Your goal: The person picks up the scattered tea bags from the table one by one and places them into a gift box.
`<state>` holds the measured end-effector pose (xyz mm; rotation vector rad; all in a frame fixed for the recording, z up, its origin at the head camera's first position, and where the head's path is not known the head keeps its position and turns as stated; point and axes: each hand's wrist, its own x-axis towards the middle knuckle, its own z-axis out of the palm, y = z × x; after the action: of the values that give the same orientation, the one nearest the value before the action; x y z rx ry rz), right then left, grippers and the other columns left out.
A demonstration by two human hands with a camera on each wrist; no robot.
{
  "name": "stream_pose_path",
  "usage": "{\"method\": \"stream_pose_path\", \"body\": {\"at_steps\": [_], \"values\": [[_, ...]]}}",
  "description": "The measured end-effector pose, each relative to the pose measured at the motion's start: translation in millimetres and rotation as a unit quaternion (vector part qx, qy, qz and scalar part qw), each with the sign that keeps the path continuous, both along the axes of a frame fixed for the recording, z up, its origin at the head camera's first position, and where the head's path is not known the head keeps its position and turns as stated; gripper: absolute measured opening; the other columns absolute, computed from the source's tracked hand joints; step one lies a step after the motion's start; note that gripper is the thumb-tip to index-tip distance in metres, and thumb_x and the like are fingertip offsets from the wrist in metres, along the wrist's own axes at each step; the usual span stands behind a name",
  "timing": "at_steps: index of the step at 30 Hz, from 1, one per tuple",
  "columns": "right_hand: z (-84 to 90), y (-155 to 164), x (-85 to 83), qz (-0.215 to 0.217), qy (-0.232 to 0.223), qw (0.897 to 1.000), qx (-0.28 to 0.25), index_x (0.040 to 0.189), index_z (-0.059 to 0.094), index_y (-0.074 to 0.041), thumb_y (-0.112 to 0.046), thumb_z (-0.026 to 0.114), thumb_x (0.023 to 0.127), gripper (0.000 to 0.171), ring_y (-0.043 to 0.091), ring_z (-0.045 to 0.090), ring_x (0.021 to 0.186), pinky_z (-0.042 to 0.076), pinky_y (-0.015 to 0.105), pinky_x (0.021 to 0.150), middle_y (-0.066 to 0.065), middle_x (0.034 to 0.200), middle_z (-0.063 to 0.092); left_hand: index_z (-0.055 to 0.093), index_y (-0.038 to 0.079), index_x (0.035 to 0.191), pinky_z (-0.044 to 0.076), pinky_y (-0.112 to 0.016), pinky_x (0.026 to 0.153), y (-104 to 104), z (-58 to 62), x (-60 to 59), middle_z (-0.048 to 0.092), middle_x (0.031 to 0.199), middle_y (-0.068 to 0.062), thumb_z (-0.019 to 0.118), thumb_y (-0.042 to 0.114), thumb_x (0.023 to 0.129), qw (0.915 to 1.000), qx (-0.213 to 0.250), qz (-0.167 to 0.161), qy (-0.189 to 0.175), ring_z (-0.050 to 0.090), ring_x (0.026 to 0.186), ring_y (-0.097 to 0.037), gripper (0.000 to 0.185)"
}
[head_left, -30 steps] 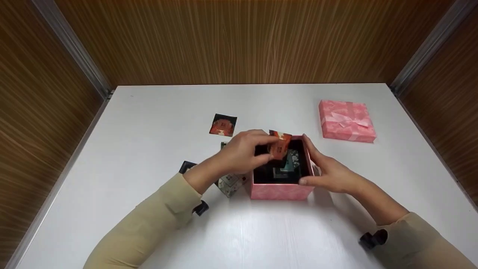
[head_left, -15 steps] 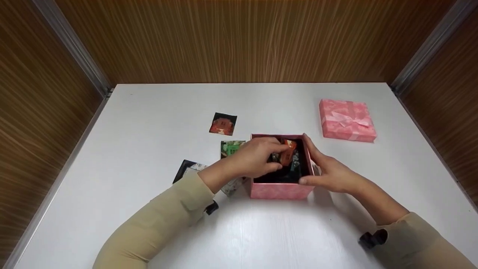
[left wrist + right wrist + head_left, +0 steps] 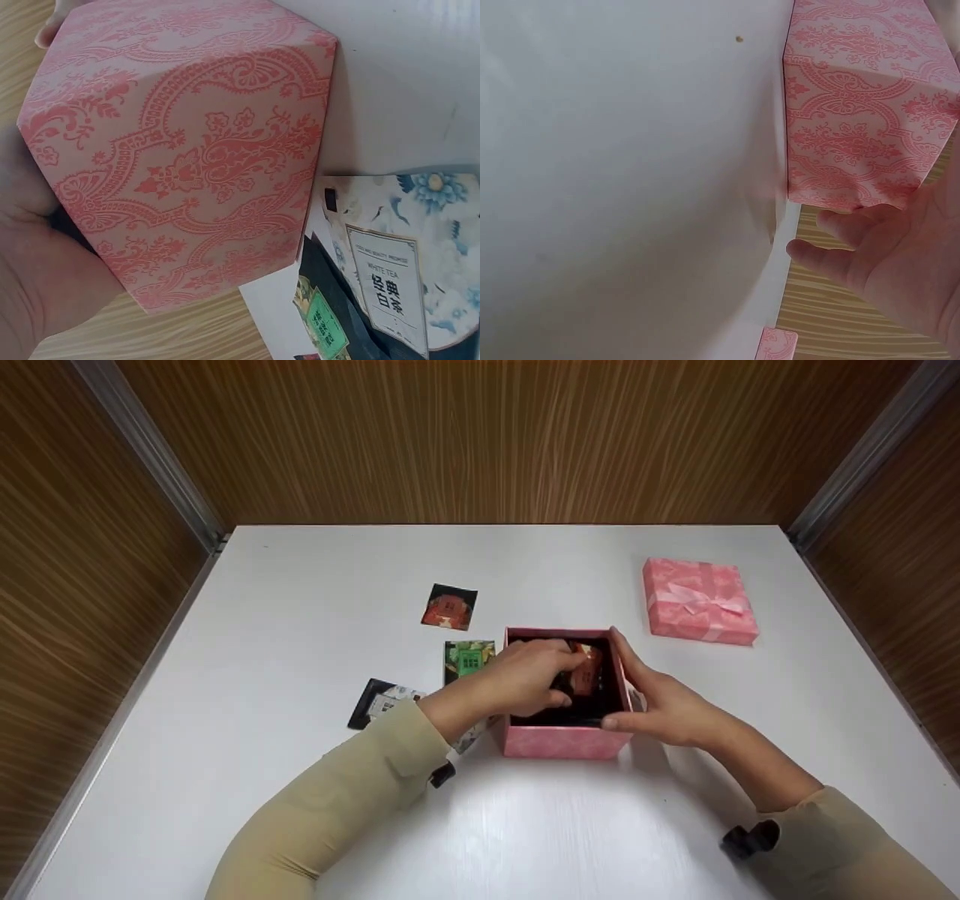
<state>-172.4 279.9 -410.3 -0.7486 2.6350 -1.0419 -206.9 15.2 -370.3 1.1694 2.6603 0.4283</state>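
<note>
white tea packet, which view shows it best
The left wrist view: the white tea packet fills the lower right corner, label readable. The head view shows only a sliver under the left sleeve; the right wrist view shows none.

Head view down over table; both wrist views close against pink box [image 3: 564, 741].

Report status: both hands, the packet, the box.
Left hand inside pink box, pinching orange packet. Right hand braces the box's right wall. Three packets lie loose on table; lid off, far right.
</note>
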Motion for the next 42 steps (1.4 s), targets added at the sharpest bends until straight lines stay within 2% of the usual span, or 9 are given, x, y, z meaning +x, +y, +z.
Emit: {"method": "stream_pose_path", "body": {"at_steps": [6,13,19,22,28,33,42], "values": [[0.8,-0.2,-0.3,0.000,0.005,1.000,0.004,0.172,-0.002,-0.019,-0.039,0.085,0.090,0.121,0.047,0.041,0.147,0.035,0.067,0.115,0.019,0.170,0.028,0.063,0.017,0.150,0.050,-0.041,0.105,5.6,-0.3,-1.1,0.064,0.137,-0.005,0.080,0.035,0.098,0.9986,-0.044,0.012,0.028,0.061,0.126,-0.023,0.057],[-1.2,-0.8,-0.6,-0.002,0.009,1.000,0.006,0.172,-0.001,-0.017,-0.039,0.085,0.090,0.121,0.047,0.040,0.148,0.035,0.066,0.116,0.020,0.171,0.026,0.070,0.019,0.137,0.053,-0.049,0.095,10.2,-5.8,-4.2,0.068,0.126,-0.005,0.079,0.042,0.097,0.9929,-0.092,0.018,0.073,0.065,0.117,-0.028,0.047],[-1.6,-1.3,0.0,-0.004,0.008,1.000,0.006,0.172,-0.002,-0.020,-0.039,0.085,0.091,0.121,0.047,0.038,0.149,0.033,0.066,0.117,0.020,0.171,0.026,0.073,0.021,0.127,0.051,-0.048,0.093,12.1,-6.8,-2.7,0.068,0.124,-0.003,0.079,0.047,0.095,0.9900,-0.118,0.024,0.073,0.065,0.113,-0.028,0.042],[-2.1,-1.2,-0.4,-0.004,0.009,1.000,0.007,0.172,-0.002,-0.019,-0.039,0.085,0.091,0.120,0.047,0.039,0.149,0.034,0.066,0.117,0.019,0.171,0.026,0.072,0.023,0.128,0.049,-0.048,0.094,13.0,-6.6,-1.5,0.068,0.124,-0.002,0.078,0.050,0.095,0.9893,-0.126,0.026,0.069,0.064,0.113,-0.027,0.043],[-2.7,-0.4,0.0,-0.004,0.007,1.000,0.001,0.172,-0.002,-0.019,-0.037,0.085,0.091,0.120,0.045,0.038,0.150,0.034,0.066,0.117,0.017,0.171,0.026,0.068,0.024,0.141,0.049,-0.048,0.094,15.3,-6.7,-0.1,0.068,0.127,-0.004,0.075,0.055,0.095,0.9871,-0.138,0.027,0.077,0.064,0.113,-0.028,0.055],[-2.5,-0.3,0.7,-0.004,-0.003,1.000,-0.006,0.172,-0.003,-0.020,-0.036,0.084,0.092,0.120,0.042,0.033,0.153,0.032,0.064,0.118,0.014,0.173,0.023,0.062,0.023,0.149,0.050,-0.050,0.097,15.0,-5.9,-0.7,0.067,0.133,-0.008,0.073,0.055,0.097,0.9879,-0.128,0.027,0.083,0.064,0.118,-0.030,0.061],[-2.4,-0.6,0.9,-0.005,0.001,1.000,-0.006,0.172,-0.002,-0.020,-0.036,0.085,0.091,0.120,0.044,0.037,0.151,0.033,0.066,0.117,0.016,0.172,0.027,0.061,0.014,0.151,0.051,-0.046,0.104,2.5,9.0,-2.1,0.068,0.133,-0.011,0.071,0.039,0.103,0.9963,-0.052,0.034,0.060,0.063,0.122,-0.028,0.055]]}}
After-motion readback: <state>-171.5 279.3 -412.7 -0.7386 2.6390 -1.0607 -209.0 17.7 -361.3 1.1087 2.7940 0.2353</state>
